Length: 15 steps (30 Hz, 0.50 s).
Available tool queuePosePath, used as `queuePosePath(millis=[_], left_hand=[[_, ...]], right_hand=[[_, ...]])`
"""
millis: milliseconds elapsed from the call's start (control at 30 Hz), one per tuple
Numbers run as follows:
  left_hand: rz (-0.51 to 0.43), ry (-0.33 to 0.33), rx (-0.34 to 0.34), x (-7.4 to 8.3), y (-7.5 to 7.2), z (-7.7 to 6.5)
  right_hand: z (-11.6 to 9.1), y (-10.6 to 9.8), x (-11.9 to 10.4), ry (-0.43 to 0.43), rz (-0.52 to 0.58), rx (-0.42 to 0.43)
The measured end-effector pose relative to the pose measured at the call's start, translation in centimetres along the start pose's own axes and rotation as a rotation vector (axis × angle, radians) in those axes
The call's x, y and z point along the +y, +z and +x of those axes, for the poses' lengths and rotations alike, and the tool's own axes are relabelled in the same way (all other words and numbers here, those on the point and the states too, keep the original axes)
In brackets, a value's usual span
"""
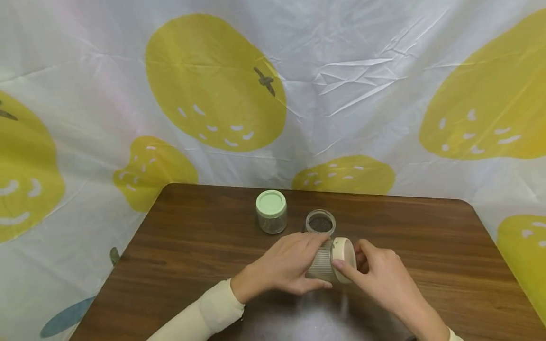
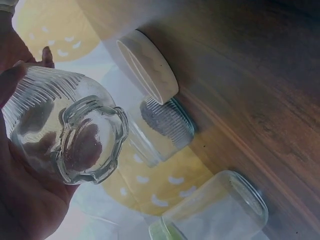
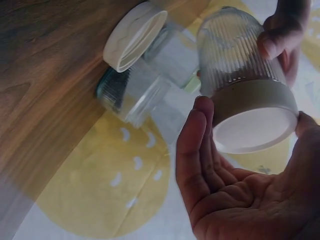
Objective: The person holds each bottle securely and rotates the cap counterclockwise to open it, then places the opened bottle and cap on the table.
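Note:
A clear ribbed glass jar (image 1: 321, 263) is tipped on its side above the table, its cream lid (image 1: 343, 260) facing right. My left hand (image 1: 292, 263) grips the glass body, and the bare jar bottom faces the left wrist view. Around the lid's edge curl the thumb and fingers of my right hand (image 1: 386, 277). In the right wrist view the lid (image 3: 255, 117) sits over the jar's mouth, between thumb and fingertips. Just behind stands a lidless glass jar (image 1: 309, 221) with dark contents. A loose cream lid (image 2: 155, 67) shows near it, hidden in the head view.
A glass jar with a light green lid (image 1: 271, 202) stands at the back, left of the lidless jar. Under everything is a brown wooden table (image 1: 196, 227). Behind its far edge hangs a white cloth (image 1: 341, 94) with yellow fruit prints.

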<state>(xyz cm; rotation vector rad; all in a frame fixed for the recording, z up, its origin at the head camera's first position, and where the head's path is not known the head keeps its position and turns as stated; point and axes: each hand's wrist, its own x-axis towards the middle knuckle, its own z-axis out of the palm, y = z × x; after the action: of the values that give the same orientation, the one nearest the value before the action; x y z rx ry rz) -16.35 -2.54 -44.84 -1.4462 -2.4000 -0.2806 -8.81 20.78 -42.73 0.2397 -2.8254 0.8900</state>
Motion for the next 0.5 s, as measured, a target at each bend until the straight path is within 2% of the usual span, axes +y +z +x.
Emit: queuePosePath(millis=[300, 500], left_hand=[[0.039, 0.007, 0.005, 0.0, -0.5, 0.1], [0.048, 0.01, 0.003, 0.1, -0.6, 0.1]], right_hand=[[0.1, 0.4, 1.0, -0.145, 0.057, 0.06], [0.0, 0.6, 1.4, -0.188, 0.08, 0.08]])
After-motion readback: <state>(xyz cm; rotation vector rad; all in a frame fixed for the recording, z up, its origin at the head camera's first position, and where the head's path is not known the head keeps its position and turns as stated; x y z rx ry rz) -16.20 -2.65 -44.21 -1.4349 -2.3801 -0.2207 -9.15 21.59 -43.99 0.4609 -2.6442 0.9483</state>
